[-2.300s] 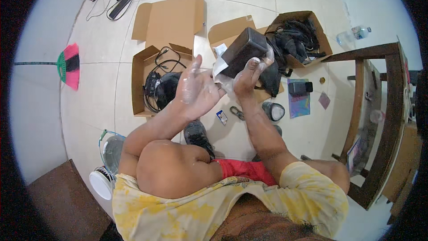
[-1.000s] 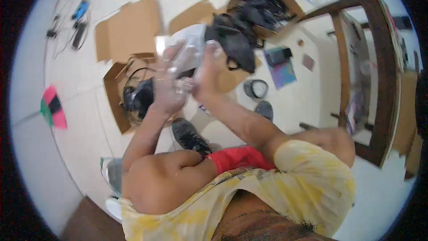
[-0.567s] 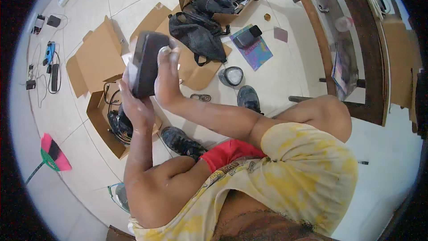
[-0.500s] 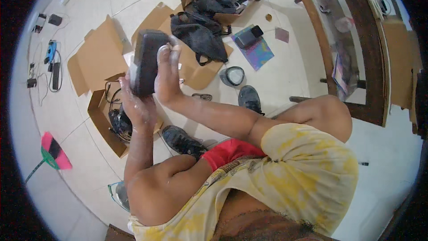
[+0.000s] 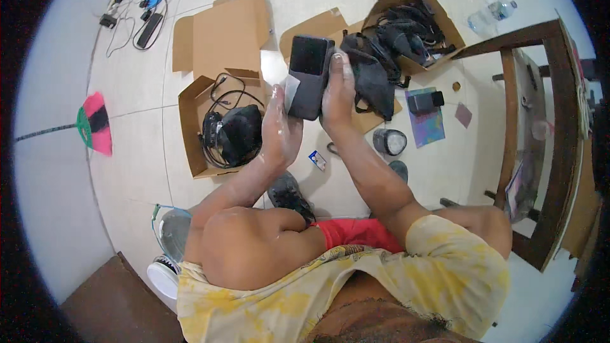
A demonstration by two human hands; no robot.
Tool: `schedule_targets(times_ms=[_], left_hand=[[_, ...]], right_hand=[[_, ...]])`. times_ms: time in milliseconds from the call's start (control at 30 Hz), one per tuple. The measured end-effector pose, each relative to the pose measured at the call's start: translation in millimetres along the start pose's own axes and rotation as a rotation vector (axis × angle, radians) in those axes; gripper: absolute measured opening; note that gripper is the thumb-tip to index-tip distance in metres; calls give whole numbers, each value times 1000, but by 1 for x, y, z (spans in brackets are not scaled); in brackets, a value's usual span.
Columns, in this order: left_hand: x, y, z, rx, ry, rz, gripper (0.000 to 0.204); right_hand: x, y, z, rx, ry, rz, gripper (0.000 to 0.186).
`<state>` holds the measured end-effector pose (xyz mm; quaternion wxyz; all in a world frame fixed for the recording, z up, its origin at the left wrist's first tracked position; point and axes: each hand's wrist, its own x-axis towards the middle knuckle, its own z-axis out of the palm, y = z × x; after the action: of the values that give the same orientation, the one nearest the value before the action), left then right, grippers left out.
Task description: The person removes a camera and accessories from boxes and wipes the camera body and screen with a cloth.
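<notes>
A black rectangular device is held upright between my two hands, with a pale piece of paper against its left side. My left hand is closed on the lower left of it, its fingers partly hidden. My right hand grips the right side, thumb along the edge. Both hands have white smears. Below them an open cardboard box holds black cables and gear, and a small blue packet lies on the tiles.
An unfolded carton, a box of black bags, a round container and a colourful sheet lie ahead. A wooden frame stands right; a pink duster, power strips and a bucket are left.
Since half a second ago the view has swung round. My hands and the device now sit nearer the middle, and the device's face shows more fully. Both hands keep hold of it.
</notes>
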<state>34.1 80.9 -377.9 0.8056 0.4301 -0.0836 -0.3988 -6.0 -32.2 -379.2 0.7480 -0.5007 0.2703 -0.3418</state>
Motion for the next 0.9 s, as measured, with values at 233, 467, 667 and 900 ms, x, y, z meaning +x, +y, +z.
schedule_targets(times_ms=[233, 467, 667, 900], left_hand=[[0, 1, -7, 391, 137, 374, 56], [20, 17, -3, 119, 120, 120, 61], [-19, -11, -24, 549, -58, 360, 90], [11, 5, -69, -384, -345, 225, 57]], right_hand=[[-17, 3, 20, -100, -194, -211, 56], [-16, -11, 6, -409, -227, -109, 102], [-4, -23, 2, -30, -397, 37, 99], [-16, -28, -6, -496, -611, -277, 102]])
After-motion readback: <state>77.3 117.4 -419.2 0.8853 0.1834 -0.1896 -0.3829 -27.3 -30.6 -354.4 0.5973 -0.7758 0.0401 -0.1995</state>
